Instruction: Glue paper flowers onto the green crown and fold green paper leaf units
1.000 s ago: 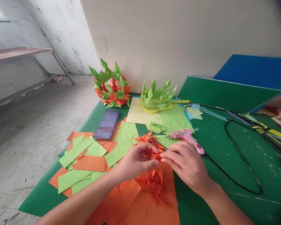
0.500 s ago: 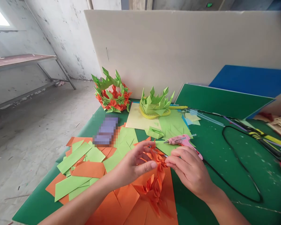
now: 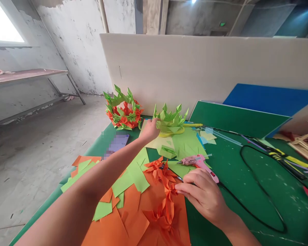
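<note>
Over a green table (image 3: 246, 191), seen from head height down along the person's two bare arms. Left hand (image 3: 150, 130) stretched far forward, away from the body, fingertips touching the near left rim of a light green paper crown (image 3: 170, 119) of upright folded points; impossible to tell whether pinching the rim or only resting on it. Right hand (image 3: 202, 194) nearer the body, fingers closed in a pinch on the orange paper flowers (image 3: 166, 182), a strand of folded blossoms lying on a large orange sheet (image 3: 143, 218) and trailing back toward the viewer. Half a second earlier, both hands together at that strand, on the same fold; now parted, left hand off the flowers and gone across the loose green slips (image 3: 129, 174) to the crown, flowers kept in place by the right hand alone. By that reading, a pause in the folding, with attention split between strand and crown. Just beyond the right knuckles, a pink glue gun (image 3: 197, 160) lying on its side, nozzle pointing left, untouched. Left of the crown and apart from it, a finished wreath (image 3: 123, 109) of green points and orange blossoms, close to a white board (image 3: 220, 68) along the back edge of the table.
</note>
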Motion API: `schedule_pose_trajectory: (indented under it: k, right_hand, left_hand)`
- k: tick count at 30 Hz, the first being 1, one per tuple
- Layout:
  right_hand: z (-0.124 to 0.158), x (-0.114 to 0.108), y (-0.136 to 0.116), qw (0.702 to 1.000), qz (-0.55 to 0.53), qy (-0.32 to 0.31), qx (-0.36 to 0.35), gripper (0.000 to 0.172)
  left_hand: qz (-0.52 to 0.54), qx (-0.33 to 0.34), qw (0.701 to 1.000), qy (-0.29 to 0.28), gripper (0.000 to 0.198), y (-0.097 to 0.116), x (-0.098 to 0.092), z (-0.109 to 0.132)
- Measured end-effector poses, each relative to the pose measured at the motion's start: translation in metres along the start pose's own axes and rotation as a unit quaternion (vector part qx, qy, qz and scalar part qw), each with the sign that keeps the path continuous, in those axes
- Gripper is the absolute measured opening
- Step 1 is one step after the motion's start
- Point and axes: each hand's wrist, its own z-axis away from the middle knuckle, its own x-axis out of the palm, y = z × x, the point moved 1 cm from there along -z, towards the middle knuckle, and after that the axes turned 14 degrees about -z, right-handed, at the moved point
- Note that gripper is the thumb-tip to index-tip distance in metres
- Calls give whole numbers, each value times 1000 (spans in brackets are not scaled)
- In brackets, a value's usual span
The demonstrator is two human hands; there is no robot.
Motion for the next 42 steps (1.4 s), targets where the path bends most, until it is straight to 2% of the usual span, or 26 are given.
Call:
schedule_pose_trajectory:
  k: [2, 5, 7, 10, 14, 18, 20, 22, 26, 29, 34, 39, 40, 42]
  right_hand:
    - [0, 0, 1, 1000, -3, 0, 0, 12]
    - [-1, 0, 2, 1000, -8, -3, -2, 12]
    - [-1, 0, 3, 1000, -13, -9, -4, 12]
    - [0, 2, 4, 1000, -16, -15, 4, 13]
    - [1, 2, 11, 1000, -3, 9, 29, 14]
    - [-1, 0, 21, 997, 11, 44, 67, 14]
    - [-6, -2, 23, 993, 2, 58, 100, 14]
    - [-14, -5, 22, 990, -19, 60, 126, 17]
    - [-37, -8, 17, 983, -98, 11, 152, 17]
    - [-53, -5, 14, 974, -156, -38, 159, 14]
    - [-66, 3, 9, 974, -161, -46, 154, 13]
    - [-66, 7, 9, 960, -174, -121, 184, 13]
    - [-66, 6, 10, 959, -174, -120, 191, 13]
    - [-66, 5, 13, 960, -172, -100, 198, 14]
  left_hand:
    - [-14, -11, 1000, 23, 52, -3, 13, -15]
    - [-23, -25, 998, 47, 57, -9, 25, -24]
    - [-25, -16, 998, 55, 48, -12, 27, -27]
    - [-22, 8, 997, 73, 34, -13, 22, -32]
    - [-16, 67, 994, 89, 20, -7, 4, -28]
    - [-25, 126, 986, 105, 11, 4, -23, 2]
    - [-37, 164, 977, 127, 10, 9, -38, 28]
    - [-22, 183, 975, 125, 10, 11, -52, 57]
    - [43, 173, 979, 102, 7, 8, -68, 112]
    - [58, 164, 979, 107, 4, 3, -71, 139]
    - [75, 137, 981, 119, 4, -4, -68, 157]
    - [130, 109, 979, 109, 4, -5, -63, 165]
    - [154, 100, 977, 106, 10, -5, -62, 166]
    - [244, 51, 962, 113, 35, -6, -59, 168]
